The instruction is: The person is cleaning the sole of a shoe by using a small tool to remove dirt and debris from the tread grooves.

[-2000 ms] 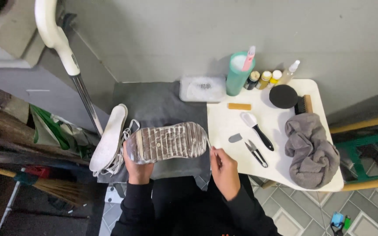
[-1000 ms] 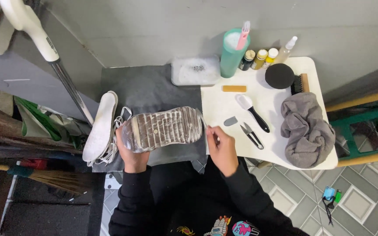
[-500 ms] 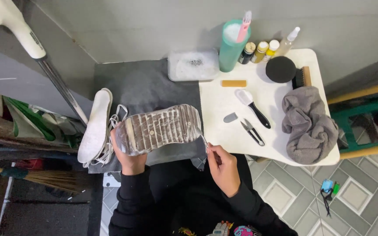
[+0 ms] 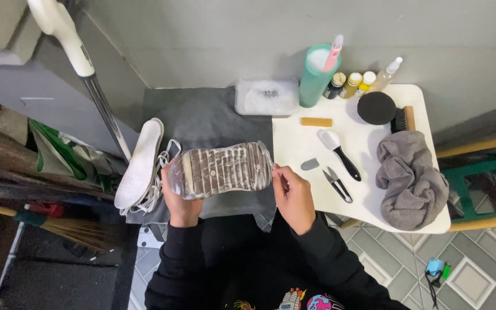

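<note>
Head view: left hand (image 4: 180,208) grips the heel end of an upturned shoe with a ribbed grey-and-white sole (image 4: 220,170); right hand (image 4: 294,198) is pinched at its toe. Beside it lies a white insole (image 4: 140,163) on grey cloth (image 4: 208,117). Farther right, a white table (image 4: 294,138) bears a crumpled grey towel (image 4: 410,178).

Home shoe-cleaning corner: brushes (image 4: 340,154), bottles (image 4: 351,84), cloth (image 4: 410,178), tiled floor (image 4: 466,270).

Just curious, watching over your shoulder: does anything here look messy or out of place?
The shoe, held sole up, has a dirty grey sole. Its insole and laces lie loose beside it. A cloth sits crumpled on the table.
</note>
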